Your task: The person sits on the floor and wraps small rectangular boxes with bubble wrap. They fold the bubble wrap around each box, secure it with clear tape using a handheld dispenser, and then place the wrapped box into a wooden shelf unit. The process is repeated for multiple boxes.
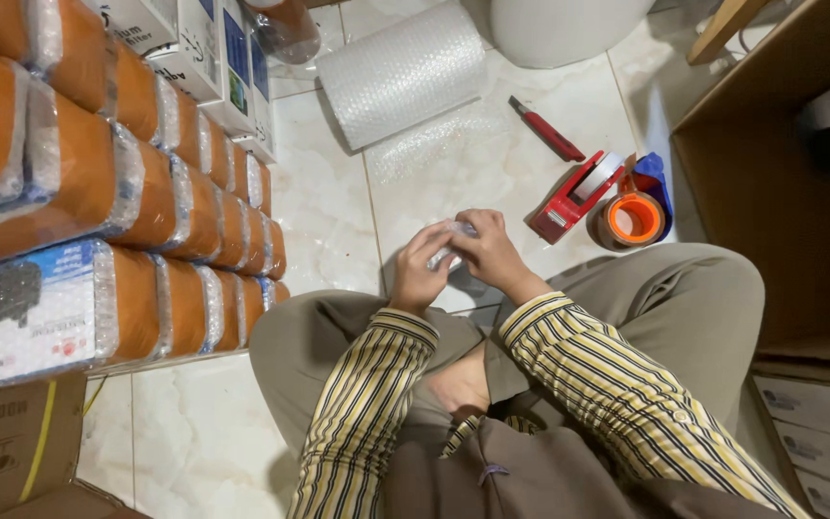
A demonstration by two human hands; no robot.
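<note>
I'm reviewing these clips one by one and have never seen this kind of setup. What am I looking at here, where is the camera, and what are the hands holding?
There is no machine here. One camera, worn on a person's head, looks down at their own lap and hands as they sit cross-legged on a tiled floor. The left hand and right hand together grip a small item wrapped in bubble wrap; what is inside cannot be seen. On the floor ahead lie a bubble wrap roll, a red utility knife, a red tape dispenser and an orange tape roll. At left are rows of orange wrapped packages; at right, an open cardboard box.
</note>
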